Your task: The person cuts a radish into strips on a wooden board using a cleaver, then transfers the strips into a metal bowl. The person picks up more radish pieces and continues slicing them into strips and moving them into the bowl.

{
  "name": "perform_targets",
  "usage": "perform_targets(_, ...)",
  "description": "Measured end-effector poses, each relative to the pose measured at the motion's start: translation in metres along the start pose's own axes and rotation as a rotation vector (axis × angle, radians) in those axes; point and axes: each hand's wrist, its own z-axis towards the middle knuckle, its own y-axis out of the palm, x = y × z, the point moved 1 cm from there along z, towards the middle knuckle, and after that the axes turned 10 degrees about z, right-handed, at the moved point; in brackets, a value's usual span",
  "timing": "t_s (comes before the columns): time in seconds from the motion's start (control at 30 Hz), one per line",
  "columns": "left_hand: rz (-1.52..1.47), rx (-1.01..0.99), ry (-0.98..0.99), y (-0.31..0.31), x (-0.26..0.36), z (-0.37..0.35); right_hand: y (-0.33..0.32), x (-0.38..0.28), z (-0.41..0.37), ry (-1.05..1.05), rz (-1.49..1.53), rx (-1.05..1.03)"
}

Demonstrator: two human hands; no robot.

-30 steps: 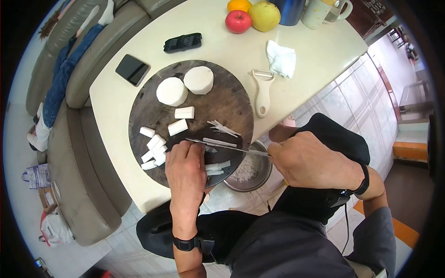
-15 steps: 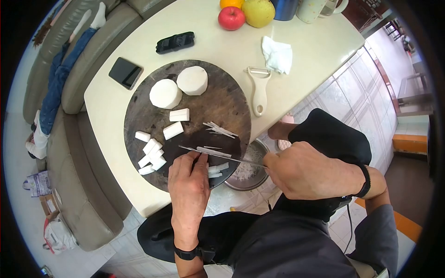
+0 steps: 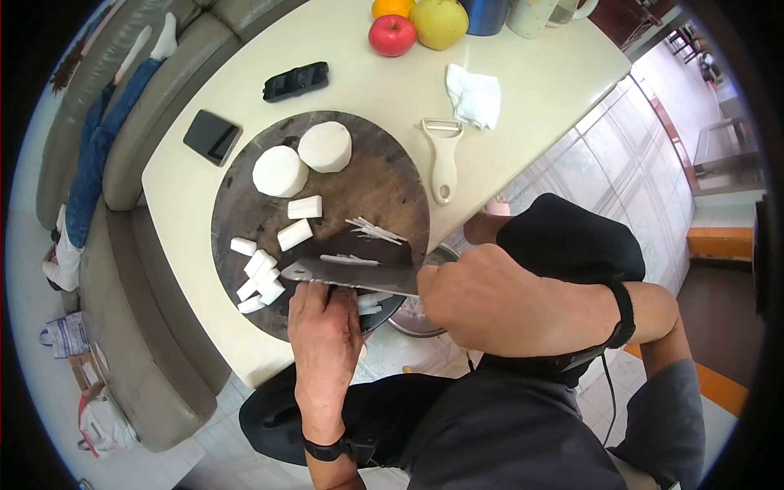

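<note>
My right hand (image 3: 486, 298) is closed around the handle of a kitchen knife (image 3: 359, 276), its broad blade lying across the lower part of a round dark cutting board (image 3: 367, 180). Curled fingers of my left hand (image 3: 327, 322) press down beside the blade, holding white radish slices (image 3: 370, 305) that are partly hidden by hand and knife. Thin radish strips (image 3: 349, 260) lie just beyond the blade, with more strips (image 3: 376, 229) farther up. Several radish chunks (image 3: 261, 265) sit at the board's left, and two thick rounds (image 3: 325, 147) are at its far side.
A metal bowl (image 3: 420, 327) stands below the table edge, partly hidden. On the table (image 3: 367, 90) are a peeler (image 3: 444, 163), tissue (image 3: 473, 96), phone (image 3: 211, 137), black packet (image 3: 296, 82), apple (image 3: 392, 35) and other fruit. A person's legs (image 3: 98, 155) rest on the sofa.
The knife and my right hand have moved left, and the blade now shows its broad face rather than its thin edge. My left hand stays at the slices; the whole view shifted slightly.
</note>
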Motion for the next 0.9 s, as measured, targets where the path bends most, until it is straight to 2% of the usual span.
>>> perform_targets(0.07, -0.013, 0.028, 0.008, 0.000, 0.000, 0.002, 0.001, 0.004, -0.002, 0.116, 0.027, -0.054)
perform_targets(0.17, -0.055, 0.049, 0.024, -0.001, -0.002, 0.001, 0.001, 0.010, -0.010, 0.223, -0.005, -0.028)
perform_targets(0.4, -0.050, 0.151, -0.057, -0.003, -0.015, 0.000, -0.003, 0.016, -0.017, 0.174, 0.007, 0.047)
perform_targets(0.53, -0.068, 0.212, -0.063, -0.006, -0.011, 0.002, -0.004, 0.020, -0.018, 0.183, 0.124, 0.114)
perform_targets(0.6, -0.098, 0.221, -0.047, -0.007, -0.009, 0.002, -0.002, 0.022, -0.019, 0.216, 0.178, 0.113)
perform_targets(0.67, -0.097, 0.215, -0.031, -0.006, -0.007, 0.003, 0.009, 0.028, -0.021, 0.160, 0.242, 0.230)
perform_targets(0.9, -0.035, 0.222, 0.135, 0.011, 0.004, 0.014, 0.008, 0.004, -0.030, 0.318, 0.361, 0.141)
